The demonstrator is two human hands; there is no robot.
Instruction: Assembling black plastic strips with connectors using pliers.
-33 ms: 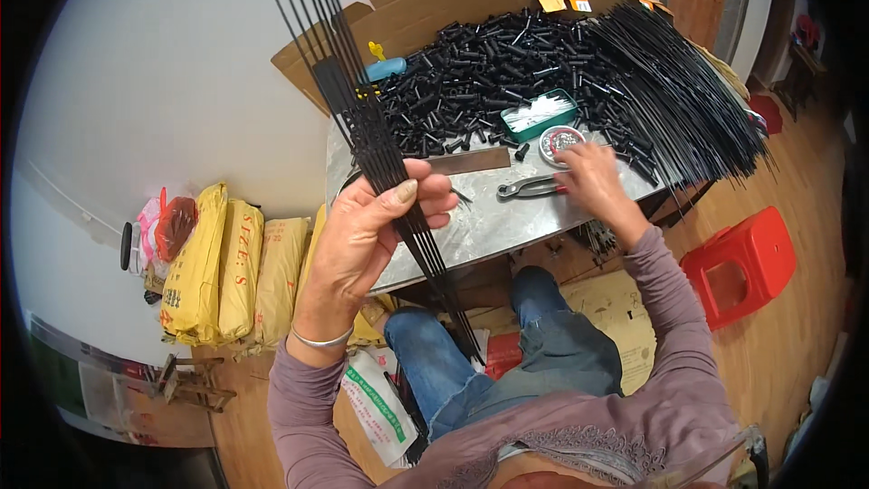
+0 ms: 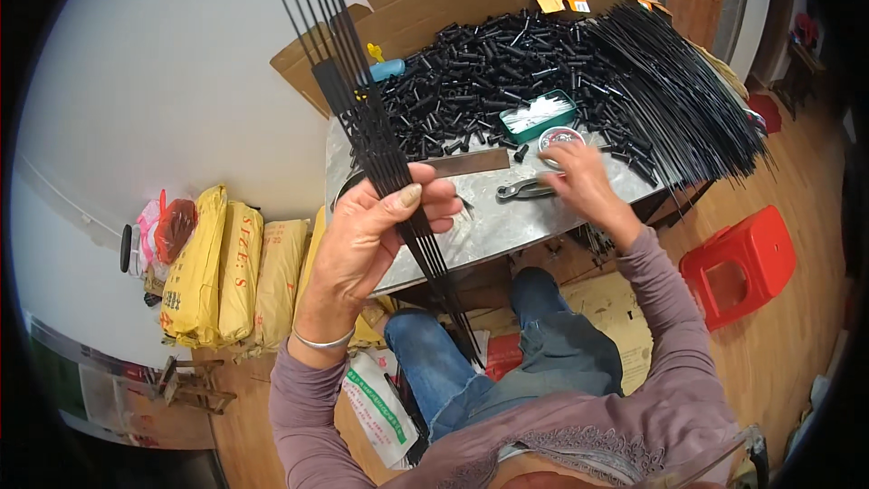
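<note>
Gripping the black rods (image 2: pixel 376 149) mid-length, the left hand (image 2: pixel 362 231) closes thumb against fingers above the near left edge of the table (image 2: pixel 507 228); a firm, even pinch should hold the bundle aligned. Work the partly curled right hand (image 2: pixel 590 183) at the near side of the round tin (image 2: pixel 560 134), clear of the pliers (image 2: pixel 520 190); whether its blurred fingers hold anything cannot be told.

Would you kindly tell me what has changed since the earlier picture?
The right hand has shifted slightly left, covering more of the dark metal pliers; whether it holds anything is unclear. The left hand still grips the bundle of thin black rods.
</note>
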